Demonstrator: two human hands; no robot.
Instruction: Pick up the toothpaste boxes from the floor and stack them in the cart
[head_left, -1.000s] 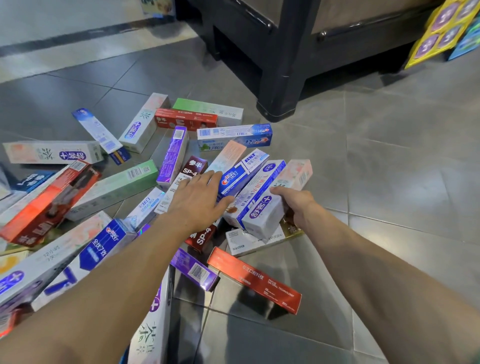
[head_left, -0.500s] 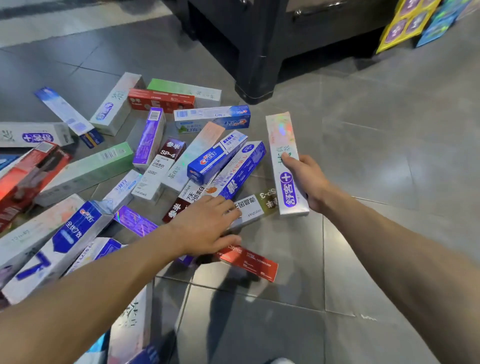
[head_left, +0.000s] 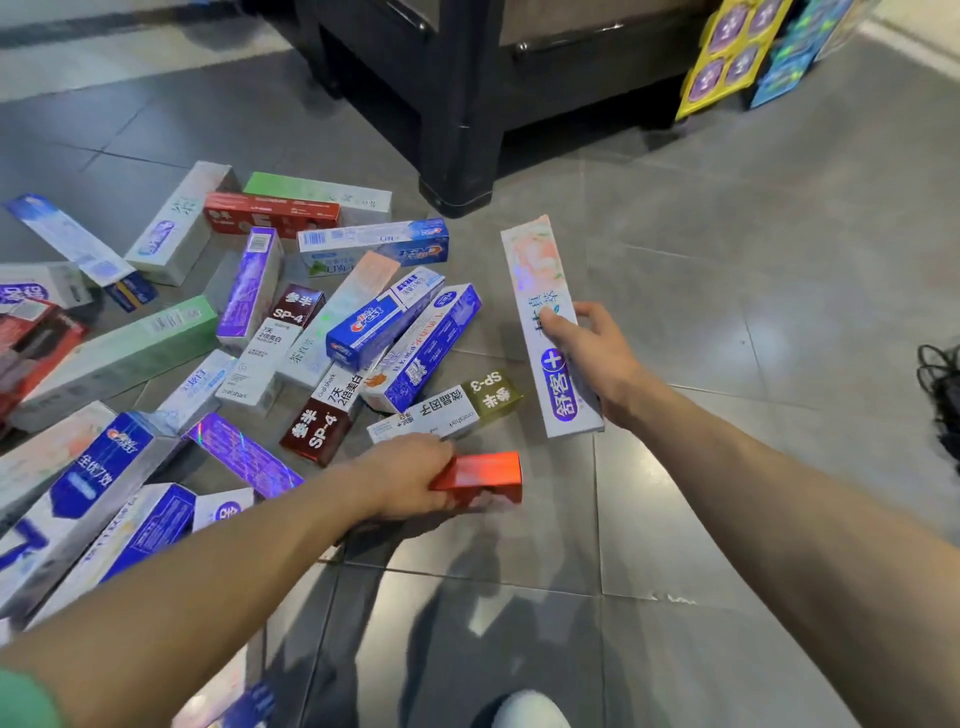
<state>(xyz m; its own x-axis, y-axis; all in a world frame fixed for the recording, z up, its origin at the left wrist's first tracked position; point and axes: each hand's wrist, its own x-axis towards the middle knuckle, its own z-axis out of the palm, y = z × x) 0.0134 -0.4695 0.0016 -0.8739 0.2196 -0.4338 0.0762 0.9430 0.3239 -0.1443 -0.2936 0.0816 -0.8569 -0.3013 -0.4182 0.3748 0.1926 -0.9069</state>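
Observation:
My right hand (head_left: 597, 358) grips a long white holographic toothpaste box (head_left: 540, 291) with a purple logo, held above the floor, its far end pointing away from me. My left hand (head_left: 410, 480) grips an orange-red toothpaste box (head_left: 485, 475) low over the tiles, just in front of the pile. Several more toothpaste boxes (head_left: 384, 327) lie scattered on the grey floor to the left, blue, purple, green, red and white. A white and olive box (head_left: 452, 410) lies right behind my left hand. No cart shows in view.
A black shelving unit (head_left: 462, 130) stands at the back, its corner foot close to the pile. Yellow and blue product packs (head_left: 737, 57) lean at the back right. A dark tangle of wire (head_left: 943, 395) sits at the right edge. My white shoe (head_left: 530, 712) is at the bottom.
My right hand lifted the white box out of the pile and swung it to the right. My left hand moved toward me and took hold of the orange-red box.

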